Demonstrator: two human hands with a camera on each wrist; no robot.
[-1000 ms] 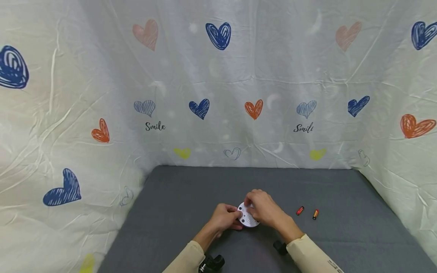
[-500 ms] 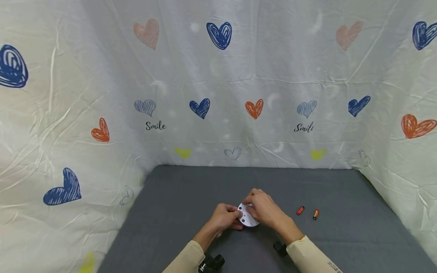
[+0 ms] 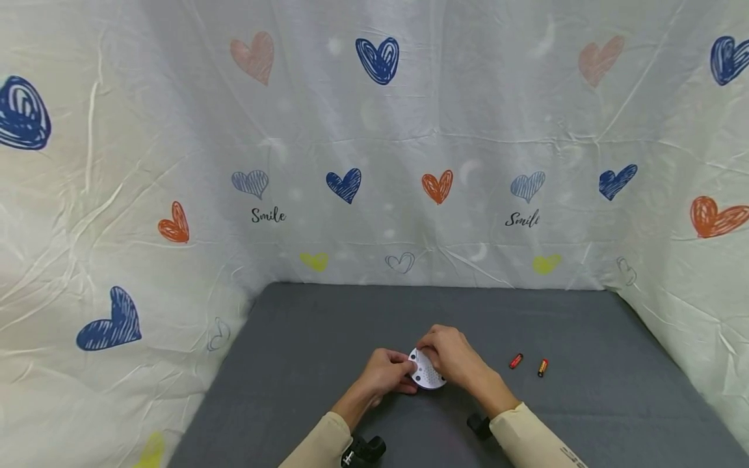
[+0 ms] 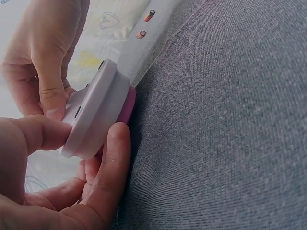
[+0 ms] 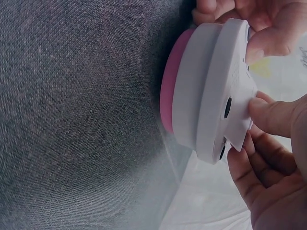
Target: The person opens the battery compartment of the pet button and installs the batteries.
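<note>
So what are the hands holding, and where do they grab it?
A round white gadget. The left hand pinches its rim; the right hand grips its white face and a small flap there.

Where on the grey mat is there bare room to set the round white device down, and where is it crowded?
Bare grey mat lies left of the left hand and behind both hands to the heart-printed cloth. Crowded: right of the right hand, two small red batteries; the round white device sits between the hands.
</note>
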